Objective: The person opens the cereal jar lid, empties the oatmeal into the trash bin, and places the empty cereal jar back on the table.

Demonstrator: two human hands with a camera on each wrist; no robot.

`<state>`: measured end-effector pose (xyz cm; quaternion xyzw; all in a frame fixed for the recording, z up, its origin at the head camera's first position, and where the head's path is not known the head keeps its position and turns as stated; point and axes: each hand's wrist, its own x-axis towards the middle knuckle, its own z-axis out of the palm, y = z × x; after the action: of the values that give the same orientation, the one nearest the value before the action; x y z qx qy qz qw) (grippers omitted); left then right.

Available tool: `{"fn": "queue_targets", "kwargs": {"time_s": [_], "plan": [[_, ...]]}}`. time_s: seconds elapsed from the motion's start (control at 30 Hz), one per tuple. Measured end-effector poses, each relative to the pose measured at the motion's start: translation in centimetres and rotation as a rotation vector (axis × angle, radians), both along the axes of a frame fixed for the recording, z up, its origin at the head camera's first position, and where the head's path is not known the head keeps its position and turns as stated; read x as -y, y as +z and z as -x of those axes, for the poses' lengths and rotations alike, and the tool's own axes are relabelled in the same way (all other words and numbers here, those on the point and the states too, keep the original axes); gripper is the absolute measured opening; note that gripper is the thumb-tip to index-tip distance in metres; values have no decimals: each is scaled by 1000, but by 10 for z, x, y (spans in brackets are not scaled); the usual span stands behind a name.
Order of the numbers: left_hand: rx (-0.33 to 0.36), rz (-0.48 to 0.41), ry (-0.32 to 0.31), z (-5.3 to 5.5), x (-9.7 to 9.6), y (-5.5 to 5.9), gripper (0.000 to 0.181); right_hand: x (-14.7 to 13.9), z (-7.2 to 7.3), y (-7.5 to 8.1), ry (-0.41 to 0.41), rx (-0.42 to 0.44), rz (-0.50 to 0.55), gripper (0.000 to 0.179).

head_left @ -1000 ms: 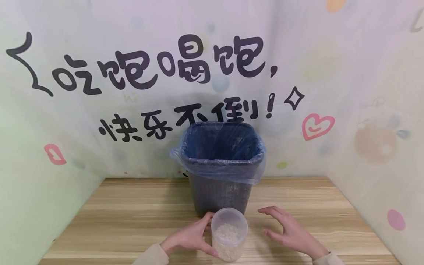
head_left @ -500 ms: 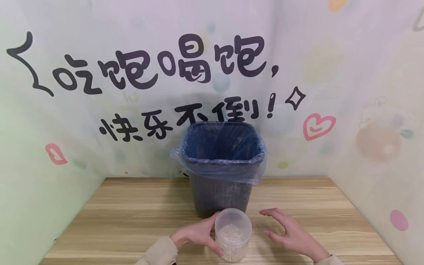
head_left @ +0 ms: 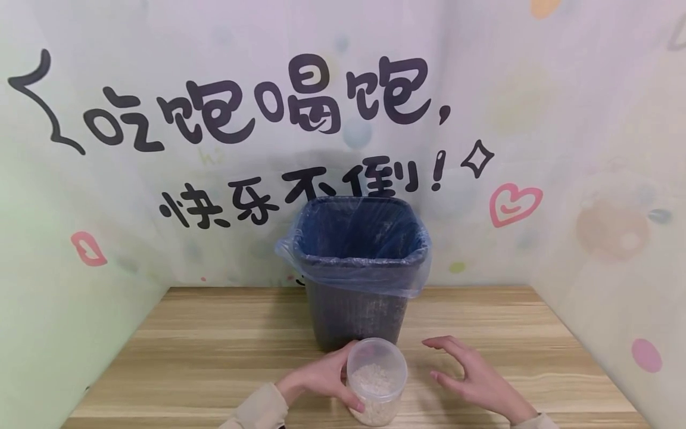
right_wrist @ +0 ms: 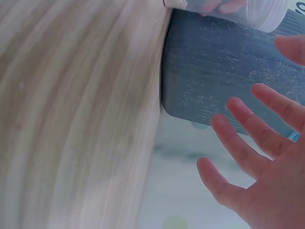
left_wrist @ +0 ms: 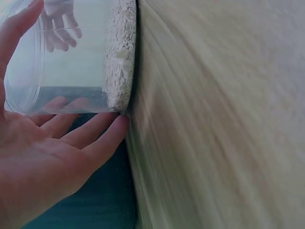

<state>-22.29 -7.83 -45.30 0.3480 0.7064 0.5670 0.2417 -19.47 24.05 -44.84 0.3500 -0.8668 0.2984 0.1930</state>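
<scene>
In the head view a clear round plastic jar point(head_left: 377, 384) stands upright on the table near its front edge. Pale flakes point(left_wrist: 119, 57) lie in its lower part, as the left wrist view shows. My left hand point(head_left: 320, 376) holds the jar from its left side, thumb at the front and fingers round the back. Its fingertips show near the jar's base in the left wrist view. To the right of the jar, apart from it, my right hand point(head_left: 477, 380) hovers with fingers spread and nothing in them. Whether a lid covers the jar, I cannot tell.
Directly behind the jar stands a dark waste bin point(head_left: 358, 316), lined with a blue plastic bag point(head_left: 370, 279) folded over its rim. Wood-grain tabletop point(head_left: 214, 339) extends on both sides. A printed cloth wall point(head_left: 241, 47) closes off the back, with pale walls left and right.
The left hand has moved slightly right along with the jar, mostly in the first half second. The right hand has shifted very slightly to the right. The bin stays put.
</scene>
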Motion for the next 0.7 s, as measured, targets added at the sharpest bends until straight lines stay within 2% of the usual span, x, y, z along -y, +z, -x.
{"fn": "queue_targets", "kwargs": {"time_s": [0.23, 0.47, 0.53, 0.7], "plan": [[-124, 3, 3, 1, 9, 2, 85, 0, 1, 3, 31, -17, 12, 55], [-97, -9, 9, 1, 14, 9, 85, 2, 4, 8, 70, -59, -9, 55], [-109, -5, 3, 1, 15, 12, 87, 3, 5, 12, 81, -68, -18, 54], [-199, 37, -6, 0, 17, 20, 89, 11, 6, 24, 89, -71, -46, 54]]}}
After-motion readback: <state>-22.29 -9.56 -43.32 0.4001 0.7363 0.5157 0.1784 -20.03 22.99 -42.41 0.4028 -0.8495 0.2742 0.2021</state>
